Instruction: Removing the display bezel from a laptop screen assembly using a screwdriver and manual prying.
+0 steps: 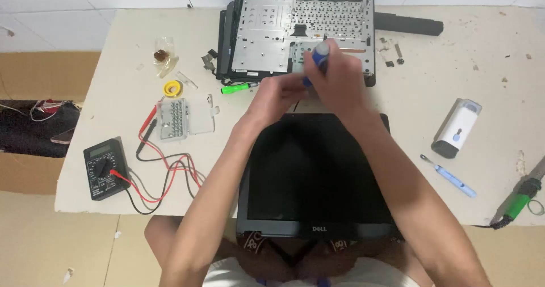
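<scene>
My right hand (pixel 339 80) grips a blue-handled screwdriver (pixel 319 57) held upright, its tip hidden behind my fingers. Beside it, my left hand (pixel 276 94) is closed close to the tool's lower end; I cannot see what it pinches. Both hands hover over the gap between a dismantled laptop base (pixel 295 32) showing its metal keyboard backplate and a black laptop screen panel (pixel 315 173) lying flat in front of me.
A black multimeter (pixel 103 168) with red and black leads lies at the left. Near it sit a clear bit case (pixel 179 118), a yellow roll (pixel 172 88) and a green screwdriver (pixel 238 87). On the right are a white-grey device (pixel 457 128), a light blue tool (pixel 451 177), a green-handled soldering iron (pixel 519 199) and a black battery bar (pixel 409 23).
</scene>
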